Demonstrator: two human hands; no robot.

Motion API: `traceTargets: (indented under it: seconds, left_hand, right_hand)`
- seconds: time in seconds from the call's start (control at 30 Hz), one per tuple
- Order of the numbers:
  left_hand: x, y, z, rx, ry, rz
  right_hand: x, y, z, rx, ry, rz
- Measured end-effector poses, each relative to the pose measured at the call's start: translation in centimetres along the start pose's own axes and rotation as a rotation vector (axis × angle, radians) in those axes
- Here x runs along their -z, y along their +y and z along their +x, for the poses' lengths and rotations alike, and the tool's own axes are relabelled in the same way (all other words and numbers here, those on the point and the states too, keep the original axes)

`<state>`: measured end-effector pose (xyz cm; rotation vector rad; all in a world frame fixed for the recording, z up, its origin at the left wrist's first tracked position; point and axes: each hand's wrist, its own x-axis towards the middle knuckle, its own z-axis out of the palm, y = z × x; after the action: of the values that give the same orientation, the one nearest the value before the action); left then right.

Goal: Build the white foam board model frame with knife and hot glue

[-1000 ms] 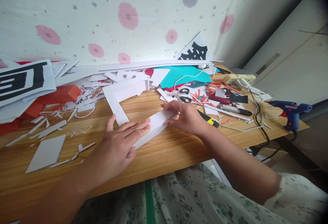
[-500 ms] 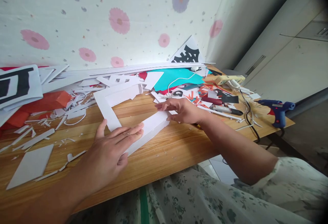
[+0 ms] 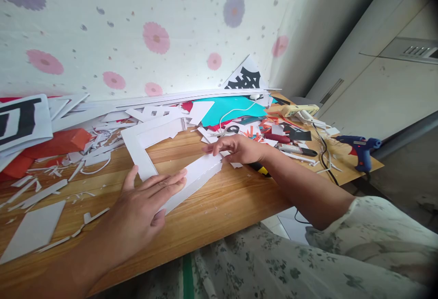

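Observation:
A white board piece (image 3: pixel 138 151) with angled arms and a raised edge strip lies on the wooden table (image 3: pixel 226 208). My left hand (image 3: pixel 145 203) rests on its near arm, fingers stretched out and thumb apart, pressing it down. At the right end of that arm, my right hand (image 3: pixel 236 148) touches the board with bent fingers; its thumb and fingertips are at the corner, and whether they pinch it cannot be made out. Beneath my right forearm lies a yellow and black tool (image 3: pixel 260 169), partly hidden.
White scraps (image 3: pixel 99 153), an orange-red block (image 3: pixel 71 140) and a printed sheet (image 3: pixel 23 119) lie left. Behind is a turquoise sheet (image 3: pixel 232 110). A power strip (image 3: pixel 298 110), a cutter knife (image 3: pixel 297 149) and a blue glue gun (image 3: pixel 362 151) are at the right.
The whole view has shifted slightly, and more of the yellow and black tool shows by my right forearm. Both hands keep nearly the same places on the board.

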<state>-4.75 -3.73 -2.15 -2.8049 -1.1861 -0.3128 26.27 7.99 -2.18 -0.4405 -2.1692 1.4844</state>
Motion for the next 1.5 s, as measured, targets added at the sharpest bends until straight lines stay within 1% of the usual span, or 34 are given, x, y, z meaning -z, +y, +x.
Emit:
traceTargets:
  seconds: [0.27, 0.33, 0.4, 0.5, 0.63, 0.7, 0.77, 0.83, 0.93, 1.0, 1.17, 1.27, 1.37, 1.5]
  left_hand:
    - [0.9, 0.7, 0.3, 0.009, -0.014, 0.072]
    - [1.1, 1.2, 0.5, 0.002, 0.004, 0.099]
    - [1.2, 2.0, 1.0, 0.002, 0.051, 0.126]
    - [0.9, 3.9, 2.7, 0.069, 0.103, 0.201]
    - [-0.5, 6.5, 6.5, 0.220, 0.044, 0.319]
    - [-1.2, 7.3, 8.1, 0.298, 0.038, 0.345]
    - [-1.6, 7.8, 9.3, 0.336, 0.044, 0.357]
    - [-1.9, 7.9, 9.8, 0.337, 0.057, 0.361]
    - [-2.0, 7.7, 9.9, 0.322, 0.082, 0.363]
    - [-2.2, 7.5, 9.8, 0.317, 0.100, 0.365]
    - [-2.6, 7.2, 9.6, 0.303, 0.127, 0.370]
    - [-2.7, 7.2, 9.5, 0.272, 0.183, 0.401]
    - [-2.7, 7.3, 9.4, 0.236, 0.224, 0.442]
    - [-2.7, 7.2, 9.2, 0.205, 0.262, 0.474]
  right_hand:
    - [1.1, -0.4, 0.5, -0.033, -0.083, -0.088]
    - [1.3, -0.4, 0.5, -0.022, -0.094, -0.110]
    - [1.2, -0.5, 0.5, -0.011, -0.095, -0.133]
    - [1.1, -0.4, 0.4, 0.006, -0.081, -0.127]
    - [0.8, 0.0, 0.3, 0.005, -0.057, -0.070]
    - [0.7, 0.1, 0.3, -0.006, -0.054, -0.073]
    - [0.7, 0.1, 0.1, 0.013, -0.052, -0.124]
    - [0.6, 0.3, -0.2, 0.072, -0.025, -0.243]
    - [0.4, 0.9, -0.9, 0.178, 0.091, -0.423]
    - [0.2, 1.4, -1.3, 0.221, 0.149, -0.472]
    - [-0.4, 2.1, -1.7, 0.359, 0.196, -0.598]
    - [-0.9, 2.3, -1.4, 0.422, 0.217, -0.596]
    - [-1.4, 2.6, -1.1, 0.461, 0.276, -0.568]
    - [-2.0, 2.9, -0.9, 0.448, 0.332, -0.554]
